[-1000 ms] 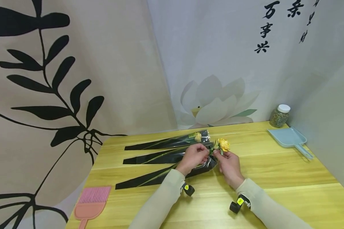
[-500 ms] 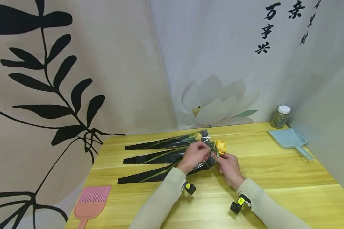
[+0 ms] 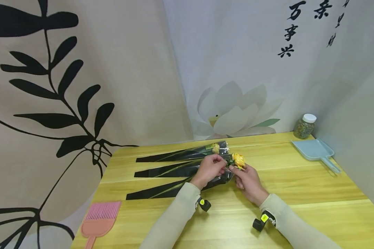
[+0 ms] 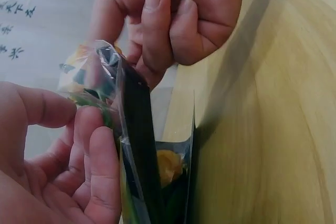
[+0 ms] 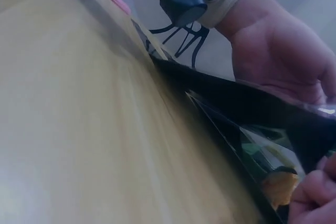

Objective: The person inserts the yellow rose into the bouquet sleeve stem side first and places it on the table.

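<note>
A yellow rose-like flower (image 3: 238, 160) shows at the wide right end of the front flower sleeve (image 3: 156, 193), a long black wrap with clear film. In the left wrist view the sleeve (image 4: 137, 129) is lifted, its film around the bloom and green leaves. My left hand (image 3: 209, 170) pinches the film edge by the leaves between thumb and finger. My right hand (image 3: 250, 185) grips the same rim opposite, just below the bloom, seen also as fingers (image 5: 317, 198) in the right wrist view. Beneath lies another sleeved flower (image 4: 169, 167).
Two more sleeves lie behind: a middle one (image 3: 166, 170) and a rear one (image 3: 180, 155) holding a pale yellow flower. A pink brush (image 3: 98, 224) is at front left. A blue dustpan (image 3: 313, 149) and a white-lidded jar (image 3: 304, 127) stand at back right.
The yellow flower has shifted left and slightly down, deeper toward the sleeve's film. The front sleeve's narrow tip has swung up a little. Both hands stay close together.
</note>
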The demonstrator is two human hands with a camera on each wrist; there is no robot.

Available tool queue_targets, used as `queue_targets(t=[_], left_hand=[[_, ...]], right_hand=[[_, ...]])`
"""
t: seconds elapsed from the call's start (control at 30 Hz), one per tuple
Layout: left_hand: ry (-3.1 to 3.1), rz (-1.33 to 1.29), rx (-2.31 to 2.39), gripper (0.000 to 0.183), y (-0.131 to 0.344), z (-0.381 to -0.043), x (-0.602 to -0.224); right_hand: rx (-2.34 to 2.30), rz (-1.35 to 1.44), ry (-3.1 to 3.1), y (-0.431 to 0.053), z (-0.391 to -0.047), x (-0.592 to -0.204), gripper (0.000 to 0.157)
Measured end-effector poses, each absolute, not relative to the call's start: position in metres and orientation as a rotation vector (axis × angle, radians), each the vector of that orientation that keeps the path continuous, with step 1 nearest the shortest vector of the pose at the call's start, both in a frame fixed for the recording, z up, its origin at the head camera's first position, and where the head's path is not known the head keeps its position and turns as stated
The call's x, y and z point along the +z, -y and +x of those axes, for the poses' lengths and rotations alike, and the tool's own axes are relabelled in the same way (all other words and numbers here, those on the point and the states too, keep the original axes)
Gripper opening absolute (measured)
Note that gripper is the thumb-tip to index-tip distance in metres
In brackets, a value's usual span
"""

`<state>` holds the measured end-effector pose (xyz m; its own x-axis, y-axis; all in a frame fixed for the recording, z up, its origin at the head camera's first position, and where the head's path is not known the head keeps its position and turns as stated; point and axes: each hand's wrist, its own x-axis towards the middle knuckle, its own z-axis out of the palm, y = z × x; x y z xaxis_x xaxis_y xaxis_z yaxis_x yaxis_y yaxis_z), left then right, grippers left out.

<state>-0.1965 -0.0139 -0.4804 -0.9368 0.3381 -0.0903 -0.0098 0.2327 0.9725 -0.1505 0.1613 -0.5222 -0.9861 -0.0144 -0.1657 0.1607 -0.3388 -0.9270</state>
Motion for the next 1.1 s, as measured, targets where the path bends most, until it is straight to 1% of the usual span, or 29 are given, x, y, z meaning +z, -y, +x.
queue_targets(t=[0.2, 0.37, 0.47, 0.57, 0.87, 1.0, 1.1], left_hand=[[-2.236, 0.299, 1.734, 0.012, 0.016, -0.198, -0.483], [-2.225, 0.304, 1.734, 0.010, 0.017, -0.198, -0.484], [-2.212, 0.308, 1.728, 0.010, 0.019, -0.197, -0.484], [-2.207, 0.300, 1.718, 0.010, 0.020, -0.197, -0.485], [-2.254, 0.314, 1.682, 0.011, 0.022, -0.198, -0.485], [-2.271, 0.322, 1.670, 0.012, 0.025, -0.198, -0.482], [-2.295, 0.330, 1.654, 0.012, 0.027, -0.199, -0.481]], right_hand=[[-2.388, 0.140, -1.844, -0.170, -0.150, -0.518, 0.039], [-2.401, 0.228, -1.853, -0.177, -0.149, -0.514, 0.044], [-2.427, 0.294, -1.846, -0.180, -0.149, -0.513, 0.041], [-2.414, 0.319, -1.863, -0.182, -0.149, -0.513, 0.034], [-2.403, 0.286, -1.850, -0.182, -0.150, -0.513, 0.014], [-2.399, 0.237, -1.852, -0.180, -0.152, -0.511, 0.013], [-2.397, 0.165, -1.849, -0.180, -0.153, -0.510, 0.017]])
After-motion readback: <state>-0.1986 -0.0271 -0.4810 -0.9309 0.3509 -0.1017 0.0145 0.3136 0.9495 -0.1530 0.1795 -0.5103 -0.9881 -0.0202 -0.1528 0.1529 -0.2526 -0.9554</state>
